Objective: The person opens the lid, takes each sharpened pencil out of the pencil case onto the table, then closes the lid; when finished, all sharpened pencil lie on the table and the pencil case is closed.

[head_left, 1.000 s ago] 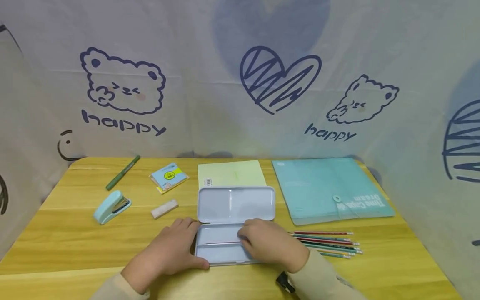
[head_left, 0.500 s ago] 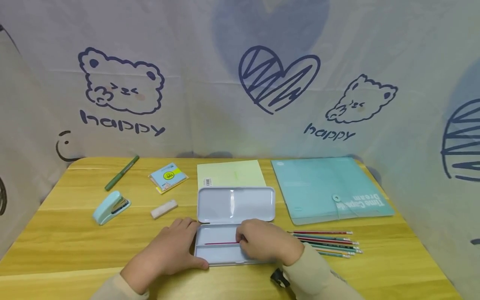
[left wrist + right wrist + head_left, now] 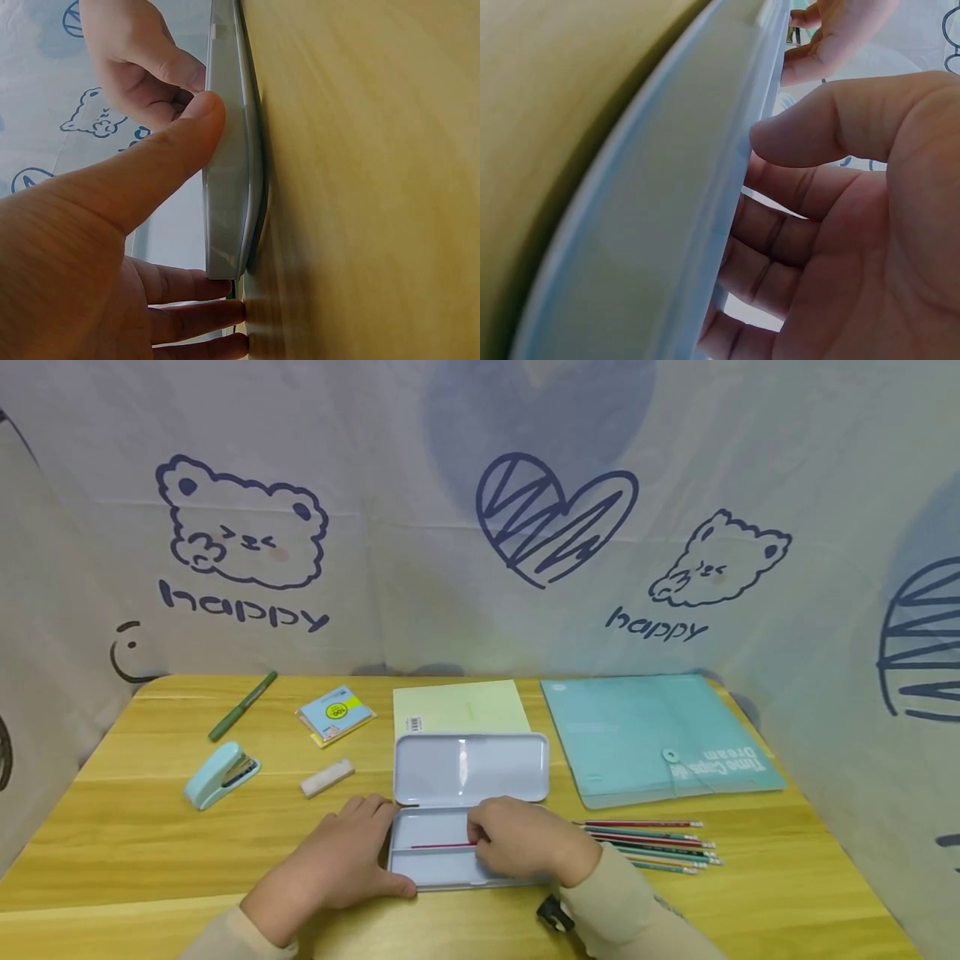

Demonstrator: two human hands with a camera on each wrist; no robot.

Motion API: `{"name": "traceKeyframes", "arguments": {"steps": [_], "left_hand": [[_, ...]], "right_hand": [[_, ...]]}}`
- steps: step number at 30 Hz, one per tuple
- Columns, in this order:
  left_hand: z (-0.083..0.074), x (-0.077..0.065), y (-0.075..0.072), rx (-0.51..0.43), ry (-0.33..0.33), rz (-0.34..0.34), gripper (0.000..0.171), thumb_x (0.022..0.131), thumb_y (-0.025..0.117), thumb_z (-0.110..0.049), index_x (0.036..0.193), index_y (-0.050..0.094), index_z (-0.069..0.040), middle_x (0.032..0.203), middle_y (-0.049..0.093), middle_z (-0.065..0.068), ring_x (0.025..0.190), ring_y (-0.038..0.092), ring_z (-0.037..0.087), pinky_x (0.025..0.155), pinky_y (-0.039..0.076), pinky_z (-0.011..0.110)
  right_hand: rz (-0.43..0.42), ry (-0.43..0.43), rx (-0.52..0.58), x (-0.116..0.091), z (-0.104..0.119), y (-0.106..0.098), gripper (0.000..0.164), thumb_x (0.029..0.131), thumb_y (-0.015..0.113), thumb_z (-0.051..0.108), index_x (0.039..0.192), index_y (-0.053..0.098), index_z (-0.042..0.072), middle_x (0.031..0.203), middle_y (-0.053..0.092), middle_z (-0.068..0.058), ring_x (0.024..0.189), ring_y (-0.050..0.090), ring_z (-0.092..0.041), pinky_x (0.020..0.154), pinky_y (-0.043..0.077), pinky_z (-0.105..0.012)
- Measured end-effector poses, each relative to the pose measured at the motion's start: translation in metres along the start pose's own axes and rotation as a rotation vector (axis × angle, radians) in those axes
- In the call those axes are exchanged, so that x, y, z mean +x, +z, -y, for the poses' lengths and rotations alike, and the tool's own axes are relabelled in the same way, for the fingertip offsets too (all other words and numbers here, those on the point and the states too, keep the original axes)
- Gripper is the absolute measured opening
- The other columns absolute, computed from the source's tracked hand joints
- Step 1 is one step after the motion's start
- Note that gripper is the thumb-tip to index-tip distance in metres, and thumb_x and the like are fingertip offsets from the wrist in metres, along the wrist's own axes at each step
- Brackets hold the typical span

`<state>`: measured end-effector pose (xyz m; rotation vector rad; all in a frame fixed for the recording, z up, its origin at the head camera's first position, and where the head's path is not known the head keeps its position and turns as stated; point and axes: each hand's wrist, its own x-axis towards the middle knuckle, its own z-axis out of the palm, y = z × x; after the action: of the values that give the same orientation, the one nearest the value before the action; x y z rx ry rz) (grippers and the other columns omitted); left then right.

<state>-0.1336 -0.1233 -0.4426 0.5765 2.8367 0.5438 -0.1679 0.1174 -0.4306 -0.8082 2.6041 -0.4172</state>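
An open white pencil case (image 3: 431, 868) lies on the table, its lid (image 3: 427, 768) folded back. My left hand (image 3: 341, 860) holds the case's left end; in the left wrist view the thumb (image 3: 202, 109) presses the front wall and the fingers (image 3: 199, 324) stand at the end. Inside the case lies a thin red pencil (image 3: 442, 845), along the ridge between the two compartments. My right hand (image 3: 525, 839) reaches into the case with curled fingers at the pencil's right part, which it hides. The right wrist view shows the fingertips behind the case wall, so their hold is hidden.
Right of the case lie several pencils (image 3: 652, 842), below a teal folder (image 3: 660, 735). A pale green booklet (image 3: 465, 706) sits behind the lid. To the left are an eraser (image 3: 327, 778), a stapler (image 3: 221, 775), sticky notes (image 3: 335, 713) and a green pen (image 3: 242, 707).
My right hand has slid slightly left inside the case. The pencil there shows a stronger red than before, its left end almost in place. My left hand has stayed on the case.
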Motion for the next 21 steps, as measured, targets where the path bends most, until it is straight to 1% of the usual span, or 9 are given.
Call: {"name": "traceKeyframes", "arguments": {"steps": [4, 10, 17, 21], "left_hand": [[0.0, 0.0005, -0.0006, 0.001, -0.003, 0.005, 0.098, 0.066, 0.083, -0.066, 0.135, 0.056, -0.001, 0.132, 0.057, 0.013, 0.124, 0.05, 0.033, 0.097, 0.047, 0.057], [0.0003, 0.0004, -0.0005, 0.0, -0.009, 0.016, 0.1, 0.066, 0.083, -0.066, 0.136, 0.056, -0.001, 0.133, 0.056, 0.013, 0.124, 0.049, 0.033, 0.096, 0.047, 0.057], [0.0013, 0.0007, 0.0008, -0.004, -0.008, 0.01, 0.099, 0.066, 0.083, -0.067, 0.135, 0.056, -0.001, 0.132, 0.056, 0.013, 0.124, 0.049, 0.032, 0.096, 0.047, 0.057], [0.0012, 0.0007, 0.0007, -0.008, -0.005, 0.005, 0.099, 0.066, 0.083, -0.067, 0.135, 0.056, -0.001, 0.132, 0.056, 0.013, 0.124, 0.049, 0.033, 0.096, 0.046, 0.058]], "right_hand": [[0.0, 0.02, 0.0, 0.0016, -0.0001, 0.0013, 0.016, 0.089, 0.061, 0.01, 0.076, 0.059, 0.018, 0.07, 0.054, 0.006, 0.064, 0.05, -0.009, 0.058, 0.042, -0.027], [-0.001, -0.011, 0.014, 0.0017, -0.0002, 0.0021, 0.019, 0.089, 0.061, 0.008, 0.073, 0.056, 0.018, 0.069, 0.051, 0.006, 0.063, 0.049, -0.009, 0.058, 0.042, -0.026], [0.023, -0.05, 0.039, 0.0009, -0.0011, -0.0011, 0.014, 0.09, 0.059, 0.005, 0.082, 0.061, 0.016, 0.075, 0.055, 0.006, 0.069, 0.05, -0.009, 0.065, 0.044, -0.025], [-0.011, -0.095, 0.017, -0.0021, -0.0019, -0.0041, 0.011, 0.091, 0.06, 0.004, 0.087, 0.066, 0.013, 0.08, 0.057, 0.007, 0.073, 0.051, -0.008, 0.07, 0.047, -0.025]]}}
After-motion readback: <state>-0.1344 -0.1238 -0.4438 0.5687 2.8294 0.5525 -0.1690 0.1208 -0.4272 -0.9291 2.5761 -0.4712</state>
